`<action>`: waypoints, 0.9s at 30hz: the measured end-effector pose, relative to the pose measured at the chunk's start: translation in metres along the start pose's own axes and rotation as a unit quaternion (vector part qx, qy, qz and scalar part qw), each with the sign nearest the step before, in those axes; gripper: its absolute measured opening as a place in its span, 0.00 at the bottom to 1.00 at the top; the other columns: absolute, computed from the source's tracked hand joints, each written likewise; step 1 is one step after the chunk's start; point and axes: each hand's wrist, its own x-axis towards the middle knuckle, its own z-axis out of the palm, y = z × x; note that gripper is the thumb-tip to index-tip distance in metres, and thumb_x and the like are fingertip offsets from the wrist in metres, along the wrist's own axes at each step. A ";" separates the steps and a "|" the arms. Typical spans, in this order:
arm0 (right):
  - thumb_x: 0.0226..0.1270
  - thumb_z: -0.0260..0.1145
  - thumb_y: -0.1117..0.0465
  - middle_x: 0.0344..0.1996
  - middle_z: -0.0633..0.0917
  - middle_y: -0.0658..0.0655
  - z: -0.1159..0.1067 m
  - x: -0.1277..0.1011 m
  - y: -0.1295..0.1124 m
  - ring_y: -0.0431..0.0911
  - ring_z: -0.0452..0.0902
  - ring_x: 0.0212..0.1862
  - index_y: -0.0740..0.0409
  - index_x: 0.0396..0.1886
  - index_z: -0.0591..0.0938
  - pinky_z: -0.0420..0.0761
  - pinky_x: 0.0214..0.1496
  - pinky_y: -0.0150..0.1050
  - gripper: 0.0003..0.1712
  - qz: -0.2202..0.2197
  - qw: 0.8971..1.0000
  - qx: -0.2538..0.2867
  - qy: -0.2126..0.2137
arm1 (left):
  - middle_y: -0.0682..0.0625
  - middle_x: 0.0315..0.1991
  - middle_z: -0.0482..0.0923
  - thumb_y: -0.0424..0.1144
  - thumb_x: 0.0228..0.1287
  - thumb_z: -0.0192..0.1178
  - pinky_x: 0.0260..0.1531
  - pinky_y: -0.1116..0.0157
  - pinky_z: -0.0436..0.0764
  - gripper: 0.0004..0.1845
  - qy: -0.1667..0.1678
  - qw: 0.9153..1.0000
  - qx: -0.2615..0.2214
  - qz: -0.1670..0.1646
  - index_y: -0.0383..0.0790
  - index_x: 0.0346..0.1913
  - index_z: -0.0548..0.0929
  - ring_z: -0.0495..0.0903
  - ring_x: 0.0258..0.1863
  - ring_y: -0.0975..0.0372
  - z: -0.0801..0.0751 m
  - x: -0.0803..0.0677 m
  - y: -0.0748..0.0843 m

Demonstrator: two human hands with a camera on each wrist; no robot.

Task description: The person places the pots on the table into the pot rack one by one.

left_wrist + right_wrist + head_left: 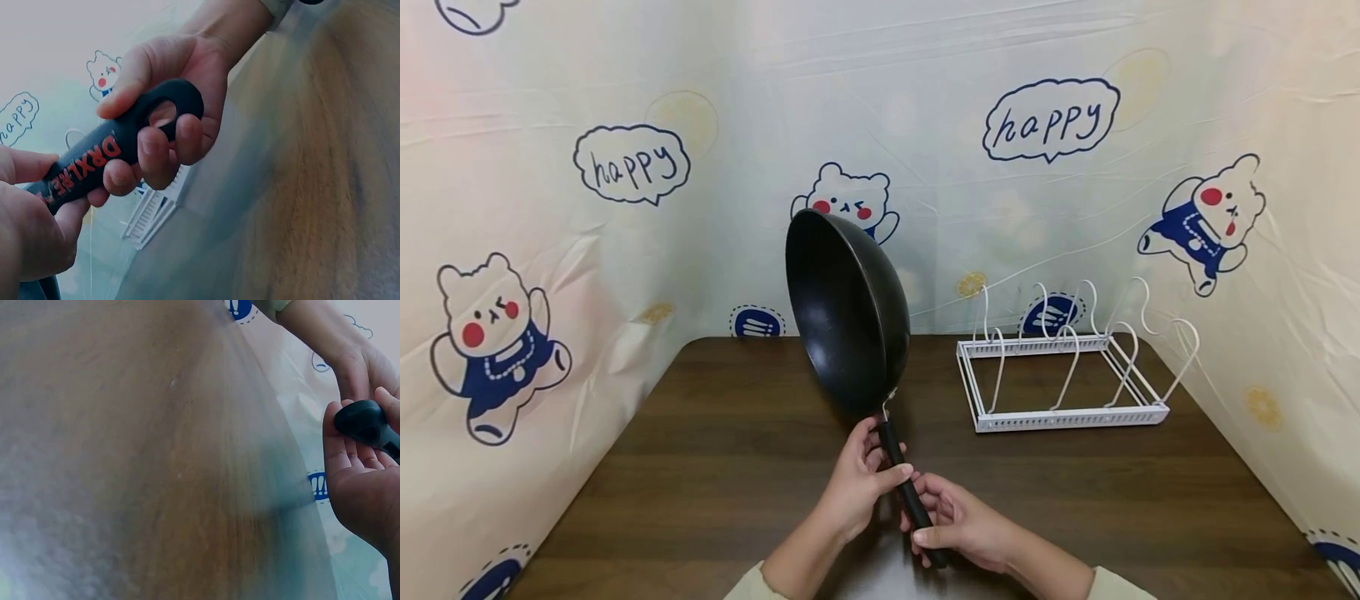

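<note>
A black wok (844,312) stood tipped on edge above the brown wooden surface (700,467), its bowl facing left and its rim rising against the printed backdrop (625,167). Its black handle (906,492) ran down and toward the person from the bowl's lowest point, and both hands were on it.

The left hand (859,483) gripped the upper stretch of the handle, just below the metal joint with the bowl, thumb laid across the front and fingers wrapped behind. The right hand (958,521) held the lower end, fingers curled round it and thumb pressed along the side. The two hands sat one after the other along the handle, nearly touching, so the wok's bowl was above and beyond both of them, held clear of the surface.

In the left wrist view the handle (112,159) showed red lettering and ended in a hanging loop, with the right hand (169,94) closed about that loop end and the left hand (31,219) round the part nearer the camera. In the right wrist view the rounded handle tip (362,422) lay across the fingers of the right hand (356,487).

To the right of the wok, well apart from it, a white wire rack (1060,375) stood on the surface near the back edge
</note>
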 end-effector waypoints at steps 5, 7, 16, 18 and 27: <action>0.68 0.60 0.74 0.42 0.78 0.59 0.001 -0.004 -0.001 0.44 0.80 0.37 0.79 0.55 0.60 0.83 0.36 0.38 0.23 -0.010 1.000 -0.027 0.013 | 0.35 0.53 0.67 0.19 0.53 0.66 0.45 0.60 0.82 0.43 0.018 0.999 0.026 -0.009 0.30 0.71 0.56 0.77 0.50 0.51 0.004 0.002 0.001; 0.67 0.60 0.75 0.42 0.78 0.60 0.001 -0.006 -0.002 0.44 0.80 0.37 0.79 0.54 0.61 0.83 0.35 0.37 0.22 -0.016 0.999 -0.047 0.022 | 0.35 0.52 0.69 0.20 0.53 0.67 0.43 0.61 0.82 0.43 0.022 0.999 0.043 -0.009 0.31 0.71 0.59 0.80 0.48 0.50 0.006 0.003 0.002; 0.65 0.61 0.78 0.40 0.75 0.74 -0.001 -0.012 -0.012 0.43 0.78 0.37 0.78 0.54 0.64 0.83 0.33 0.38 0.21 -0.039 0.991 -0.122 0.047 | 0.33 0.52 0.68 0.19 0.54 0.65 0.40 0.61 0.84 0.42 0.008 0.998 0.056 -0.005 0.32 0.73 0.60 0.82 0.45 0.50 0.016 0.010 0.006; 0.65 0.61 0.77 0.40 0.74 0.78 -0.002 -0.013 -0.014 0.43 0.78 0.38 0.78 0.54 0.64 0.83 0.33 0.38 0.21 -0.042 0.989 -0.136 0.052 | 0.33 0.53 0.68 0.18 0.54 0.64 0.40 0.61 0.84 0.43 -0.002 0.999 0.051 -0.002 0.34 0.73 0.60 0.82 0.45 0.51 0.018 0.012 0.006; 0.64 0.63 0.76 0.39 0.75 0.76 -0.006 -0.018 -0.027 0.42 0.79 0.37 0.75 0.55 0.66 0.84 0.29 0.41 0.22 -0.055 0.977 -0.191 0.073 | 0.36 0.52 0.71 0.18 0.57 0.63 0.43 0.59 0.83 0.42 -0.044 0.998 0.050 0.020 0.38 0.74 0.61 0.82 0.48 0.51 0.023 0.022 0.008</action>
